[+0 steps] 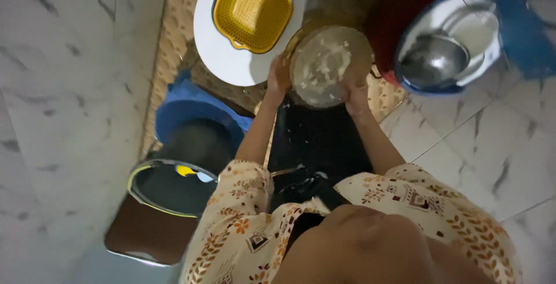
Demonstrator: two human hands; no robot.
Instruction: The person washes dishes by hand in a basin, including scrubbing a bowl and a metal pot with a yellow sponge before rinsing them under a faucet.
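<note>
1. The left hand point(278, 79) grips the left rim of a round, amber glass plate point(326, 64), fingers curled over the edge.
2. The right hand point(355, 90) clamps the plate's lower right rim, so both hands are closed on the same plate, one on each side.
3. The plate is see-through and smooth, smeared with pale, cloudy suds or residue across its face. It is held tilted, above a dark, wet-looking patch of floor in front of the person.
4. Just left of the plate lies a white oval tray point(223, 52), smooth and glossy, and in it sits a yellow plastic basket point(252, 9) with a squarish shape, rounded corners and a fine grid of holes.
5. To the right stands a round blue plastic basin point(509, 23) holding shiny steel bowls point(434, 58), curved and reflective.
6. Beneath these things lies a woven mat point(168, 41) with a coarse, tan, plaited texture.
7. At lower left is a round lid point(171, 185) with a bright metal rim and dark glass, lying beside a blue round tub point(185, 113).
8. The floor point(63, 87) is pale marble-patterned tile with grey veins.
9. The person's sleeves point(237, 203) are cream cloth printed with orange and brown floral shapes.
</note>
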